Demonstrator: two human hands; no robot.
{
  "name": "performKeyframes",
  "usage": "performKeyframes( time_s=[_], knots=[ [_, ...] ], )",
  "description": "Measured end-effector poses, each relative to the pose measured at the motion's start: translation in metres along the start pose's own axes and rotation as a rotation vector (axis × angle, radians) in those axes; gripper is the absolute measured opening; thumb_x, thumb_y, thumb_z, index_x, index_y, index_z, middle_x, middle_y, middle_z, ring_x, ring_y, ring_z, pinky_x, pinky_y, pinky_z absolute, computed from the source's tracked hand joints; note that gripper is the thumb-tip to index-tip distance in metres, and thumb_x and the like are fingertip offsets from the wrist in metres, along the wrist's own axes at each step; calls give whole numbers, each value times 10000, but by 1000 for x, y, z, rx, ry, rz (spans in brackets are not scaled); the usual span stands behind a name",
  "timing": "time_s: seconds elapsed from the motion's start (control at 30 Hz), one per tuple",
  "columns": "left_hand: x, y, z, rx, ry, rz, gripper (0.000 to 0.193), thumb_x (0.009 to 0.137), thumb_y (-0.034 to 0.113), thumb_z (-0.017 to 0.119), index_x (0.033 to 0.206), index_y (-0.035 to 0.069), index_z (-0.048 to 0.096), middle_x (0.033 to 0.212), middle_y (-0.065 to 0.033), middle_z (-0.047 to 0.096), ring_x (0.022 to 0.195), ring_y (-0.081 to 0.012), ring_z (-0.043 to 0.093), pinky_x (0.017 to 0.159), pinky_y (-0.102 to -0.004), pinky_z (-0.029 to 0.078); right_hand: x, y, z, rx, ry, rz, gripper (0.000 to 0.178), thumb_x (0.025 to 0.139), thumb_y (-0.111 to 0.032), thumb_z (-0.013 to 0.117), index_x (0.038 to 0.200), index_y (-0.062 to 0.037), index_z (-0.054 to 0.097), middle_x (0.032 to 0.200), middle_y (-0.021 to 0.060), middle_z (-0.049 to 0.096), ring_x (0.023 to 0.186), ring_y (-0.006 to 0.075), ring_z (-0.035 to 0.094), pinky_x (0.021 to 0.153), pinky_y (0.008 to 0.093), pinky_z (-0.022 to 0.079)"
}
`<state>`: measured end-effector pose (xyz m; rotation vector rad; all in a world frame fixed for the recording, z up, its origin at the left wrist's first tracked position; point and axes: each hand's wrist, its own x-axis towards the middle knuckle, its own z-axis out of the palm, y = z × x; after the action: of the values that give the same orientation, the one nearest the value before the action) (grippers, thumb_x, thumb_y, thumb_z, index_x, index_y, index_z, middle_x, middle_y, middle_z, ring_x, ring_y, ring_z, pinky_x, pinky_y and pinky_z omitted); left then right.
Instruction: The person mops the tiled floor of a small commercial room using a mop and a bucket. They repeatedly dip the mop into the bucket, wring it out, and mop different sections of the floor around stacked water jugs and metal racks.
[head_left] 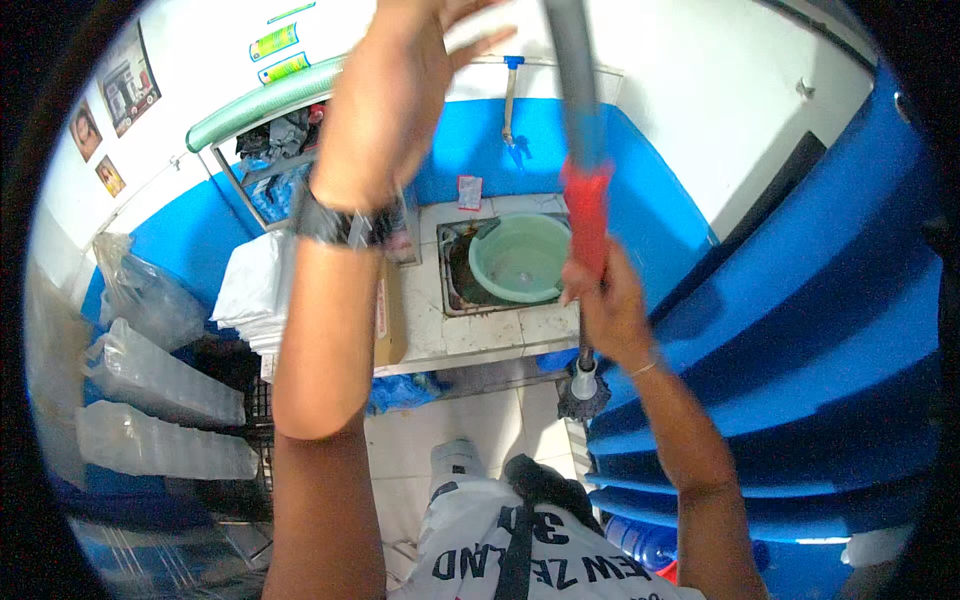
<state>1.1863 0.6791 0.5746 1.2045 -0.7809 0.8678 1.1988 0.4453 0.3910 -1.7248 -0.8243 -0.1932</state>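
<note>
One mop point(588, 215), gripped right of centre by the right hand point(614, 310), left hand point(392, 110) open at upper centre; handling apparently under way, finish not evident

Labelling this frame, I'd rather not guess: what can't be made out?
All in the head view:
Left hand: blurred, partly cut off by the upper edge.
Grey pole: upper end cut off by the same edge; lower down, partly hidden by the right hand.
White stack: right end hidden behind the left forearm.
</note>
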Motion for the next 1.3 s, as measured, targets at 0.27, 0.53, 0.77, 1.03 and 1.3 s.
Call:
performKeyframes(
  time_s=[0.27,0.53,0.77,1.03,1.3],
  knots=[
    [-193,-148,-33,211,-12,-763,444,994,255,685,1336,29,515,1300,-111,603,1267,-211,563,1072,-380,462,211,-90,-72,-51,212,-486,302,1048,-333,575,958,-45,591,768,27,582,605,101,552,568,266,467],
    [-143,-290,-11,421,81,-387,507,868,361,799,1203,28,612,1149,-182,679,1089,-263,673,876,-379,529,310,-41,-42,57,339,-452,280,1051,-299,578,1000,-23,570,817,49,584,675,124,575,645,287,497],
    [-96,-369,-39,480,202,-406,337,733,316,888,864,66,704,702,-129,691,657,-245,710,613,-368,529,317,-32,-15,119,235,-401,204,1027,-236,613,967,-45,574,845,72,609,784,209,663,754,355,539],
    [-73,-390,-31,454,217,-449,288,714,298,830,802,82,662,718,-160,683,676,-349,700,612,-432,540,311,99,-40,-273,-124,-158,107,996,-158,630,995,-55,600,1029,94,647,1228,321,607,1054,394,423],
    [-96,-417,-29,381,312,-464,348,683,298,862,816,89,617,726,-135,655,673,-337,675,615,-439,520,323,118,-15,-291,-62,39,260,1030,-275,612,1105,-34,549,1045,103,665,1247,312,599,1107,441,382]
  ],
)
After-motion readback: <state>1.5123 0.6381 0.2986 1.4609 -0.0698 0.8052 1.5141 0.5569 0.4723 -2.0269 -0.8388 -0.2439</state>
